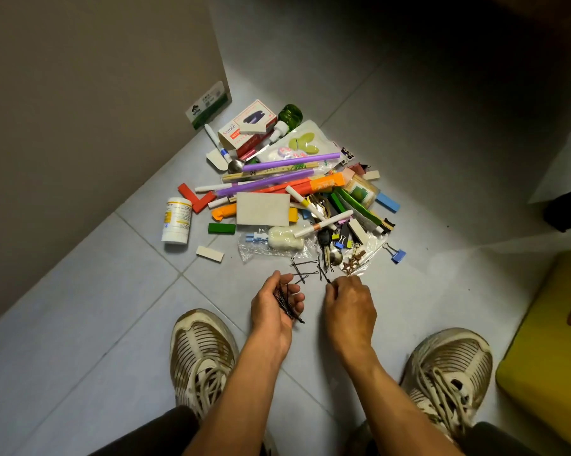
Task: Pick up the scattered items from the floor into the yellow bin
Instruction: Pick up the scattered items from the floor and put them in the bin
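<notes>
Mid-pickup: left hand [279, 307] cups a bundle of thin black hairpins [287, 304]; right hand [348, 302] pinches 1 more [323, 274]. Yellow plastic bin [554, 350] sits right. Next: gather remaining pins [302, 269], likely fiddly.

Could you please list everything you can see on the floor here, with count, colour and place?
Pile of scattered items: many, mixed colours, floor centre.
Purple tubes: two, across the pile.
Pill bottle: one, white, lying left of the pile.
Green block: one, left edge of the pile.
Binder clip: one, blue, right of the pile.
Loose hairpins: several, black, floor nearest the hands.
Yellow bin: one, right edge.
Shoes: two, white, bottom.
Left hand: holds a bundle of hairpins.
Right hand: pinches one hairpin.
</notes>
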Demonstrator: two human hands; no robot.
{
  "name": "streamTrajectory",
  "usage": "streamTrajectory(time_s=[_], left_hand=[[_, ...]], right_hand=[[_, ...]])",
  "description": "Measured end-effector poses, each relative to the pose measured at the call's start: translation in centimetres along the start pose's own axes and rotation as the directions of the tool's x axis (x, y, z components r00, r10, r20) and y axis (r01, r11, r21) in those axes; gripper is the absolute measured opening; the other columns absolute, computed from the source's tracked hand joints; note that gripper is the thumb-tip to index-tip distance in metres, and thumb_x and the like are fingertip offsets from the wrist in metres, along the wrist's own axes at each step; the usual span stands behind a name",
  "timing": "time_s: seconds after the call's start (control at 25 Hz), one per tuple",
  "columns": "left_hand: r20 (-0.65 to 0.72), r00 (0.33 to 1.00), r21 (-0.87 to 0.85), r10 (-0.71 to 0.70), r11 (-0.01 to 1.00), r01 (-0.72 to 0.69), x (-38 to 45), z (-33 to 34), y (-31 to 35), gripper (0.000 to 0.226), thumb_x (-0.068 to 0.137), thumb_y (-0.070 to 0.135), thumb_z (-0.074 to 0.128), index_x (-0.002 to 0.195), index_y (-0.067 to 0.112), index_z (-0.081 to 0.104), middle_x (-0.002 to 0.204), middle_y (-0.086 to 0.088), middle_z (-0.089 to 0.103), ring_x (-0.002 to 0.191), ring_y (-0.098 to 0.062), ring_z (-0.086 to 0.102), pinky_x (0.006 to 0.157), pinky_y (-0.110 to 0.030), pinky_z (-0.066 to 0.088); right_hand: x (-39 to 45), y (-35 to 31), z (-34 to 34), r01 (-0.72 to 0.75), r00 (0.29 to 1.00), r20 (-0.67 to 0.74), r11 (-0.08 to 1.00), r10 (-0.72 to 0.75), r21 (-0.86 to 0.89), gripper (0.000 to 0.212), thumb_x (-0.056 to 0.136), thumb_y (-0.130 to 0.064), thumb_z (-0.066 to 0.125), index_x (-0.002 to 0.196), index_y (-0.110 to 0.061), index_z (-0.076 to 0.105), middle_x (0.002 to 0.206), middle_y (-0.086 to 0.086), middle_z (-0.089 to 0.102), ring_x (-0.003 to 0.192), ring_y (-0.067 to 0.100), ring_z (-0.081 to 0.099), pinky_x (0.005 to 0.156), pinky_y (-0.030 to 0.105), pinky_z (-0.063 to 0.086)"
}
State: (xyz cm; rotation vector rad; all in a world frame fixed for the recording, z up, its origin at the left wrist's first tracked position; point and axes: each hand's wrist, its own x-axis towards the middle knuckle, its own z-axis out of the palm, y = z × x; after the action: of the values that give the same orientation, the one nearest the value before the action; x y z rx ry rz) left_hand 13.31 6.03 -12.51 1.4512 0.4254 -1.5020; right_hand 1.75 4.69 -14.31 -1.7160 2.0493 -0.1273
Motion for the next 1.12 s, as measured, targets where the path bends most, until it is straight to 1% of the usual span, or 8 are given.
streamTrajectory(time_s=[0.08, 0.16, 0.32, 0.44, 0.6, 0.76, 0.92, 1.12], left_hand=[[0.004, 1.000, 0.000, -0.007, 1.000, 0.007, -0.1, -0.1, -0.1, 0.026, 0.097, 0.026, 0.050, 0.089, 0.006, 0.065, 0.064, -0.006, 0.062, 0.054, -0.017, 0.058, 0.051, -0.026, 0.045], [0.012, 1.000, 0.009, -0.003, 1.000, 0.003, -0.4, -0.1, -0.1, 0.025, 0.097, 0.026, 0.051, 0.092, 0.005, 0.065, 0.066, -0.007, 0.063, 0.056, -0.018, 0.060, 0.053, -0.026, 0.047], [0.047, 0.999, -0.020, 0.004, 1.000, -0.003, -0.6, 0.7, -0.1, 0.034, 0.098, 0.035, 0.048, 0.097, 0.006, 0.064, 0.077, -0.010, 0.064, 0.072, -0.023, 0.063, 0.070, -0.036, 0.051], [0.076, 0.997, -0.055, -0.009, 0.998, 0.013, -1.5, 0.7, 0.1, 0.044, 0.101, 0.042, 0.040, 0.098, 0.005, 0.064, 0.083, -0.014, 0.066, 0.083, -0.028, 0.065, 0.081, -0.040, 0.051], [0.012, 0.999, -0.088, 0.029, 0.996, -0.028, -1.4, -0.5, 1.0, 0.036, 0.103, 0.028, 0.036, 0.094, 0.005, 0.063, 0.069, -0.010, 0.063, 0.055, -0.020, 0.062, 0.057, -0.029, 0.049], [-0.030, 0.999, -0.063, 0.045, 0.997, -0.047, -0.5, -1.2, 1.2, 0.035, 0.102, 0.027, 0.037, 0.095, 0.004, 0.063, 0.067, -0.009, 0.064, 0.054, -0.019, 0.062, 0.053, -0.027, 0.048], [-0.014, 1.000, -0.054, 0.022, 0.998, -0.023, 0.3, -1.3, 0.5, 0.035, 0.102, 0.027, 0.037, 0.093, 0.006, 0.063, 0.065, -0.007, 0.064, 0.055, -0.019, 0.061, 0.051, -0.025, 0.049], [-0.034, 0.999, -0.067, 0.037, 0.997, -0.039, 0.1, -2.3, 0.3, 0.037, 0.102, 0.031, 0.038, 0.093, 0.007, 0.064, 0.066, -0.008, 0.065, 0.057, -0.020, 0.061, 0.053, -0.027, 0.050]], right_hand=[[-0.1, 0.0, -0.1, 0.096, 0.993, 0.083, 0.987, -0.086, -0.132, 0.022, 0.100, -0.019, 0.045, 0.107, -0.006, 0.061, 0.106, 0.011, 0.060, 0.092, 0.026, 0.055, 0.076, 0.038, 0.050], [0.0, -0.6, -1.0, 0.108, 0.987, 0.131, 0.989, -0.095, -0.100, 0.018, 0.098, -0.021, 0.045, 0.102, -0.009, 0.058, 0.100, 0.008, 0.062, 0.085, 0.023, 0.057, 0.075, 0.038, 0.051], [-0.7, -2.5, -2.7, -0.055, 0.980, 0.193, 0.892, -0.037, 0.450, 0.010, 0.078, -0.027, 0.068, 0.071, -0.021, 0.065, 0.065, -0.006, 0.066, 0.061, 0.007, 0.061, 0.060, 0.033, 0.055], [-2.6, -3.2, -3.6, 0.017, 0.970, 0.198, 0.849, -0.143, 0.529, 0.013, 0.085, -0.033, 0.065, 0.081, -0.024, 0.074, 0.073, -0.013, 0.071, 0.069, 0.001, 0.065, 0.064, 0.024, 0.053], [-0.5, -2.4, -2.5, -0.014, 0.989, 0.145, 0.956, -0.031, 0.294, 0.022, 0.088, -0.037, 0.064, 0.103, -0.021, 0.066, 0.097, -0.002, 0.067, 0.089, 0.016, 0.063, 0.073, 0.031, 0.051], [1.6, -2.9, -0.9, 0.182, 0.950, 0.264, 0.983, -0.167, -0.034, 0.055, 0.086, -0.035, 0.067, 0.134, -0.020, 0.046, 0.131, 0.006, 0.048, 0.113, 0.027, 0.053, 0.082, 0.038, 0.051], [1.1, -2.3, 0.0, 0.321, 0.939, 0.156, 0.945, -0.308, -0.065, 0.024, 0.092, -0.031, 0.058, 0.114, -0.021, 0.062, 0.110, 0.001, 0.052, 0.097, 0.022, 0.052, 0.065, 0.030, 0.043], [1.3, -3.4, 0.3, 0.481, 0.874, 0.174, 0.861, -0.454, -0.167, 0.015, 0.094, -0.023, 0.058, 0.098, -0.014, 0.069, 0.104, 0.003, 0.060, 0.088, 0.026, 0.054, 0.065, 0.036, 0.044]])
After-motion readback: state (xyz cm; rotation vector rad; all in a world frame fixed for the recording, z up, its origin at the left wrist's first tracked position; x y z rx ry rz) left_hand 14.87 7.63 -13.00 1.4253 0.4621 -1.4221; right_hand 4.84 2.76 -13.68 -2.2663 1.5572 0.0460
